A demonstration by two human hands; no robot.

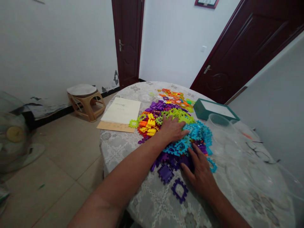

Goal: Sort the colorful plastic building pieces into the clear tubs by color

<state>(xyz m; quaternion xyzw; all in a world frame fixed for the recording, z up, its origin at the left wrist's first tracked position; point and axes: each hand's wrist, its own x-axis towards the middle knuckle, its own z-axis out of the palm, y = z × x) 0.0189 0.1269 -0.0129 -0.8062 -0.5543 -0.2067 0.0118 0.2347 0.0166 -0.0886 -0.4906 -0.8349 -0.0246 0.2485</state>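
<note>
A heap of colourful plastic building pieces lies on the table. My left hand [173, 129] rests on top of it, fingers spread, over lime-green pieces [178, 114] and blue pieces [199, 130]. At the near side of the heap, my right hand [199, 166] has its fingers apart and touches purple and blue pieces. A solid purple square [165, 174] and a purple square frame [180, 190] lie just left of it. Yellow pieces [151, 125] sit left of my left hand, with dark purple ones [156, 107] behind. Some pieces under both hands are hidden.
Paper sheets [122, 110] lie on a brown folder [116, 126] at the left. Right of the heap are a green box [213, 109], clear plastic bowls [220, 122] and glasses [261, 153]. A stool [86, 101] and a fan [14, 136] stand on the floor.
</note>
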